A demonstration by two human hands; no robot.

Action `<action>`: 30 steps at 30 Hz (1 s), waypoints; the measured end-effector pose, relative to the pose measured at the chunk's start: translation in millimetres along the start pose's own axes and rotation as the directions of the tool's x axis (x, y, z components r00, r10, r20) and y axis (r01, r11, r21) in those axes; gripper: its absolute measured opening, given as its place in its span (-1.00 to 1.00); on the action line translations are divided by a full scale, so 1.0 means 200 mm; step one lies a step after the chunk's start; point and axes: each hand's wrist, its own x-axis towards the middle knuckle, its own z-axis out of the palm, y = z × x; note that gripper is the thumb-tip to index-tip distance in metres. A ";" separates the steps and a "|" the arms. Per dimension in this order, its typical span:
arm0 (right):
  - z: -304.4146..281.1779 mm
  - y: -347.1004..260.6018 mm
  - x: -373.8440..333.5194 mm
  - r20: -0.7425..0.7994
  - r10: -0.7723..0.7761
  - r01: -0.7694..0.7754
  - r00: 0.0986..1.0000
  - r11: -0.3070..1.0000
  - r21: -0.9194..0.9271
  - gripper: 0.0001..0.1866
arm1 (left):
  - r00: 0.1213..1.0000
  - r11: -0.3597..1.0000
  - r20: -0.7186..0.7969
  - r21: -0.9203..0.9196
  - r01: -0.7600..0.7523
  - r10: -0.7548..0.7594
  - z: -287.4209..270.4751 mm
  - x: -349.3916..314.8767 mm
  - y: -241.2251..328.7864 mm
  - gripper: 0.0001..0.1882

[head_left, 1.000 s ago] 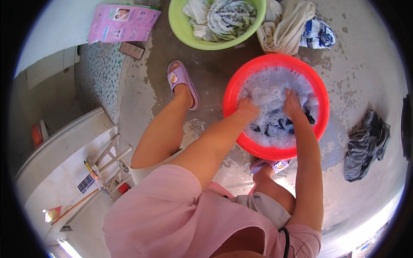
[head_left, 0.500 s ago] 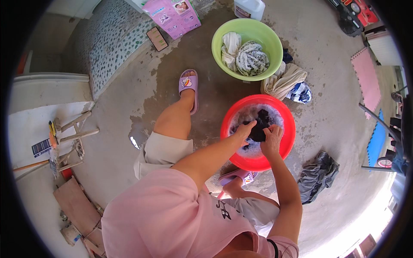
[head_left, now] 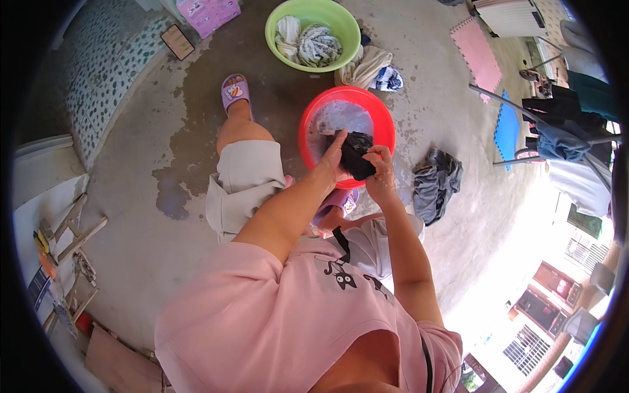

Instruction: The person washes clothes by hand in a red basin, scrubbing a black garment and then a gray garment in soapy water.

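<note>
Gripping a black cloth (head_left: 357,157) near centre frame, one hand per side. Left hand (head_left: 334,157): thumb along the cloth's left edge, fingers partly hidden; seems clasped around it. Right hand (head_left: 380,171): thumb and fingers pinching the right edge.

Handling (judged), left to right: soft and limp at the left fold, probably water-heavy through the middle, slick with soap at the right edge; not fragile. Best hold: a bunched fold at each side, as a fingertip pinch could slip.

Appearance: evenly black, no pattern discernible; flatter toward the bottom, crumpled with a wet-looking sheen at upper right. Location: over the lower part of the red basin (head_left: 388,131), below pale suds (head_left: 342,116) in frame. Contact with water: cannot tell.
</note>
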 end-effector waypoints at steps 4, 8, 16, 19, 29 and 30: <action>0.01 -0.10 -0.13 -0.024 -0.002 0.004 1.000 0.997 0.080 -0.53 | 0.997 0.999 0.069 0.031 0.019 -0.021 -0.03 -0.02 -0.03 -0.34; 0.02 -0.19 -0.21 0.005 0.047 -0.047 0.999 0.989 0.137 -0.60 | 0.993 1.000 0.119 0.019 0.001 -0.003 -0.07 -0.01 -0.04 -0.34; 0.00 -0.05 -0.25 0.209 0.087 -0.187 0.974 0.830 0.525 -0.70 | 0.993 0.995 0.078 -0.030 0.096 -0.093 -0.20 0.03 -0.01 -0.36; -0.10 -0.09 -0.19 0.312 -0.007 -0.205 0.950 0.740 0.641 -0.73 | 0.979 0.978 0.011 -0.044 0.203 -0.202 -0.23 0.05 0.03 -0.44; -0.26 0.53 0.12 0.264 0.504 -0.239 0.822 -0.115 0.964 -0.43 | 0.941 0.991 0.310 0.028 0.131 -0.133 0.01 0.07 -0.06 -0.15; -0.24 0.62 0.14 0.314 0.557 -0.226 0.769 -0.222 0.948 -0.45 | 0.932 0.983 0.319 -0.008 0.183 -0.171 0.04 0.06 -0.06 -0.16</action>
